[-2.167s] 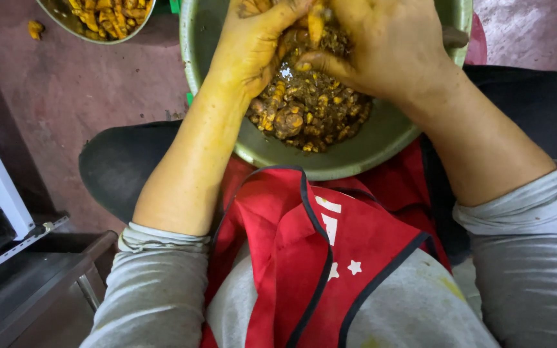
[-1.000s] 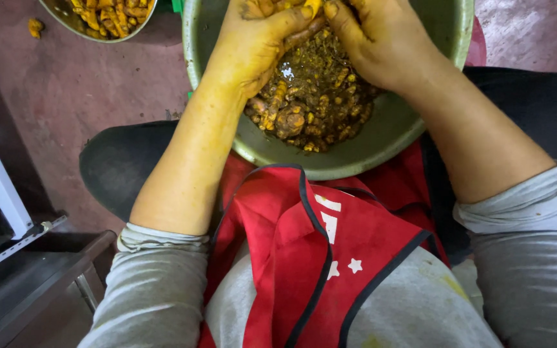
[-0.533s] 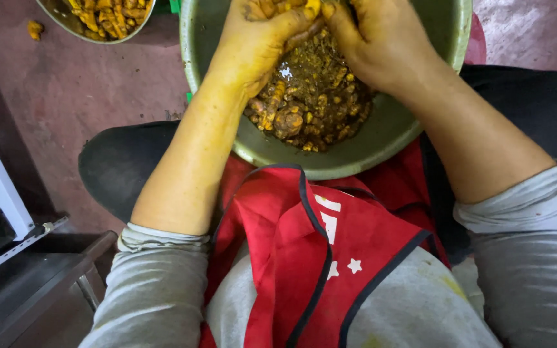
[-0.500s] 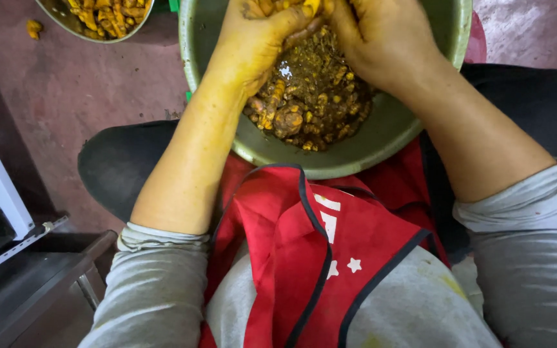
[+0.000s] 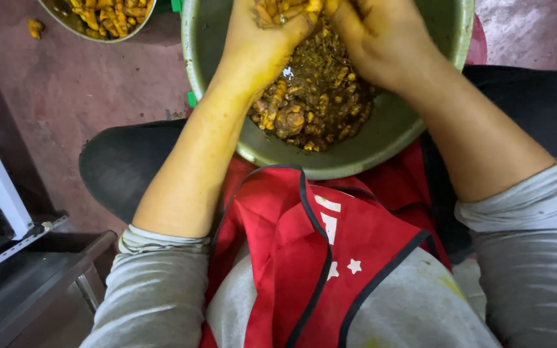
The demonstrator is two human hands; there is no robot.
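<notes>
Left hand point(image 5: 262, 38) and right hand point(image 5: 381, 38) meet over green metal bowl point(image 5: 356, 154) on lap, fingers closed around clump of yellow-brown root pieces point(image 5: 285, 9). More muddy pieces point(image 5: 317, 103) fill bowl. Second bowl of yellow roots point(image 5: 107, 16) far left on floor.

The big bowl point(image 5: 369, 154) rests between the person's knees, just in front of the apron point(image 5: 317, 258), and the wet root pieces point(image 5: 311, 106) lie in it. Both hands are over the bowl's far part, the left hand point(image 5: 262, 42) beside the right hand point(image 5: 381, 38), with some pieces between them. A second bowl point(image 5: 72, 22) with roots stands on the floor point(image 5: 66, 90) to the far left, and a metal frame point(image 5: 27, 270) is near left.
</notes>
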